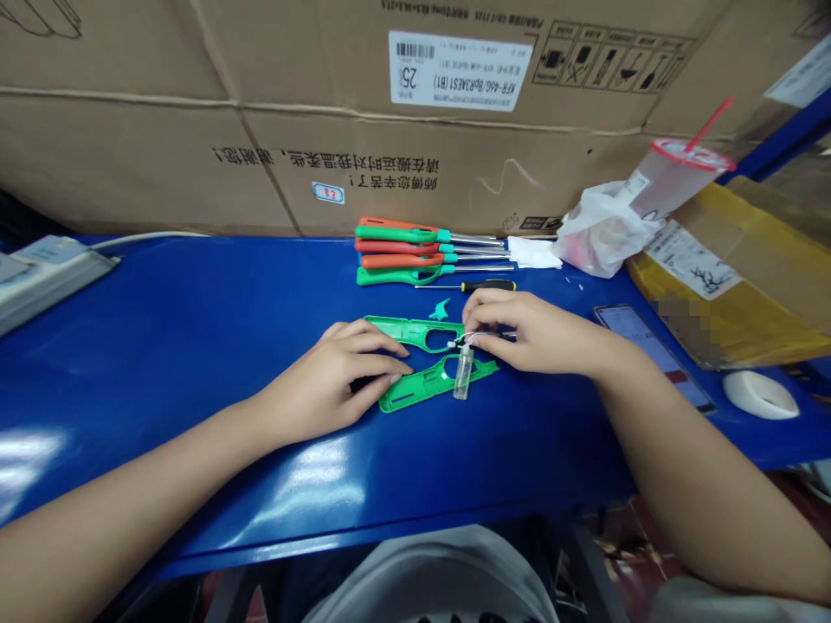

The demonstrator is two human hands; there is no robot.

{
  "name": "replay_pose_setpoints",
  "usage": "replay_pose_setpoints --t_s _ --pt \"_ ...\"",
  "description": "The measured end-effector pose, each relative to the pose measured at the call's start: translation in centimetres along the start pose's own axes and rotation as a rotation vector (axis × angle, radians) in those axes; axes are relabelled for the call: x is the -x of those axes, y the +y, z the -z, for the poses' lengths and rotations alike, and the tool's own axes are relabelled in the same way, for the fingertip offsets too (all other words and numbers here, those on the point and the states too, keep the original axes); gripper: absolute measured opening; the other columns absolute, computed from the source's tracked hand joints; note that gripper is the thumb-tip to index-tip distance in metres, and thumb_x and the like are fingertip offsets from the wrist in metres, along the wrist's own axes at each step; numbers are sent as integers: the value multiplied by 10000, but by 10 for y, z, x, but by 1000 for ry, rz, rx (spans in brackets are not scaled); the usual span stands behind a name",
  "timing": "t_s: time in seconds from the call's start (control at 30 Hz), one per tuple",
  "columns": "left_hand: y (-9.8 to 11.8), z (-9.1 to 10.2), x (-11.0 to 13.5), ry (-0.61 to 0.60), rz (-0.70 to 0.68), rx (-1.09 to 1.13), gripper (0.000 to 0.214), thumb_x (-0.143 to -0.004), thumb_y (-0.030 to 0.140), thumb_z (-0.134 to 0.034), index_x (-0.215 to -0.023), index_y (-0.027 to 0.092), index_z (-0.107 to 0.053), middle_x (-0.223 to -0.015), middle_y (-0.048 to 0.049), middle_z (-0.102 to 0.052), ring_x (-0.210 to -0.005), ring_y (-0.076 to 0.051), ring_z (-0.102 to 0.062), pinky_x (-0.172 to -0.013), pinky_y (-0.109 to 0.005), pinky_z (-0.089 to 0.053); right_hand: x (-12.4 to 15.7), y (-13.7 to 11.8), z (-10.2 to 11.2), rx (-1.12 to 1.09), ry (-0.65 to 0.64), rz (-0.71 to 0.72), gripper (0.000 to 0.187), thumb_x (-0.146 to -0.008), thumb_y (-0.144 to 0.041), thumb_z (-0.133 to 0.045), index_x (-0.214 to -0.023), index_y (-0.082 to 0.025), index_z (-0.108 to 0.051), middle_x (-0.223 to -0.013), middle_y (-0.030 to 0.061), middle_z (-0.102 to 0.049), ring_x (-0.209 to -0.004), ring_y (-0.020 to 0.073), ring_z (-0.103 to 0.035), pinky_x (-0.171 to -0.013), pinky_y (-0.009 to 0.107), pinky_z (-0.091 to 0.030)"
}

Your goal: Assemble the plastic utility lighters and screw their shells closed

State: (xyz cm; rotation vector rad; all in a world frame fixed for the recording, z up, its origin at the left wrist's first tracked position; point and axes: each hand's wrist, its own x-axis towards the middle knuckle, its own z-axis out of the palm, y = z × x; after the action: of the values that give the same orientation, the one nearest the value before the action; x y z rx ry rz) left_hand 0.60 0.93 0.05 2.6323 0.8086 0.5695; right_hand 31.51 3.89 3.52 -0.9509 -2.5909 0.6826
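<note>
Two green plastic halves of a long lighter's casing lie on the blue table, the upper half [415, 331] and the lower half [421, 387], hollow sides up. My left hand [344, 372] rests at their left ends, fingers apart, with thumb and index fingertips touching the lower half. My right hand [519, 329] pinches the lighter's inner parts at the right ends of the halves. From them a clear fuel tank [463, 372] with a thin white wire hangs over the lower half. My right fingers partly hide a dark, metallic piece. A small teal trigger piece [441, 309] lies just above.
Behind the halves lie a black-and-yellow screwdriver [486, 285] and several assembled lighters [402, 260], beside a white tissue [533, 252]. A bagged cup [675, 177], phone [649, 355], mouse [760, 394] and yellow parcel [766, 268] stand right. A cardboard box [312, 130] walls the back.
</note>
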Motion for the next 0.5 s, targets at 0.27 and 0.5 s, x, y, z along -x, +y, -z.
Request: replay_pose_setpoints --t_s 0.27,0.5 --pt "2 4 -2 156 48 -4 243 -1048 235 -543 -1128 215 -771 -1125 -62 -756 -1047 -211 -675 -949 -382 -514 1 3 1 84 56 -18 152 -995 -270 -592 -922 -186 -696 -1133 101 -653 -1040 223 -647 -947 366 -494" --pt "-13 5 -2 185 154 -131 276 -1031 350 -581 -1173 183 -749 -1203 -105 -738 -1117 -261 -667 -1003 -438 -548 7 8 8 228 -58 -223 151 -959 -246 -568 -886 -197 -691 -878 42 -678 -763 178 -593 -684 304 -420"
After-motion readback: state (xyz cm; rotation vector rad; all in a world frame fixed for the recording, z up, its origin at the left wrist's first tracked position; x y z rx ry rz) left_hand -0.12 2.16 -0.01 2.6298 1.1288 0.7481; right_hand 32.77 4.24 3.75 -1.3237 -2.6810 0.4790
